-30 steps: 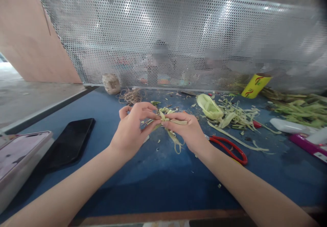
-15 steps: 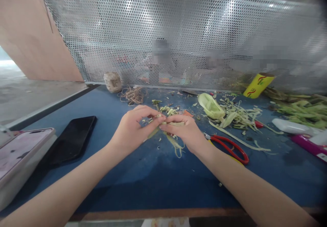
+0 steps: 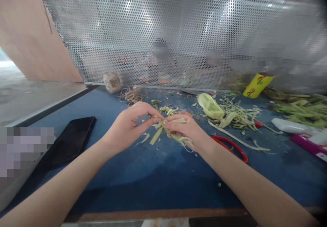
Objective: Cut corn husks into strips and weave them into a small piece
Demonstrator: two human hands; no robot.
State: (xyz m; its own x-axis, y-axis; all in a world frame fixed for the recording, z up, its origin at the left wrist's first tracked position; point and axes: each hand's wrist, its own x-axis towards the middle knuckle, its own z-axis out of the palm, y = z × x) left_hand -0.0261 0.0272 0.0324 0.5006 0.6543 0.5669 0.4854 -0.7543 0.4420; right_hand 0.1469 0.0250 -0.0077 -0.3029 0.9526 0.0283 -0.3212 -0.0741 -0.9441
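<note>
Above the middle of the blue table, a small bunch of pale green corn husk strips is pinched between my two hands. My left hand closes thumb and fingertips on its upper left side. From the right, my right hand grips the same bunch, with one flat strip lying over its fingers and thin curling strips hanging below. The fingertips nearly meet, so the middle of the bunch is partly hidden. Beside my right forearm lies a red-handled cutting tool, its front end covered by the arm.
A cupped husk and shredded strips lie to the right. Brown twine and a pale roll sit at the back left. A black phone lies left. Perforated metal mesh stands behind, near a yellow tube.
The bunch has turned between my fingers: a flat strip now points down to the left and curled strips hang nearer my right palm. My left hand has shifted slightly left and up.
</note>
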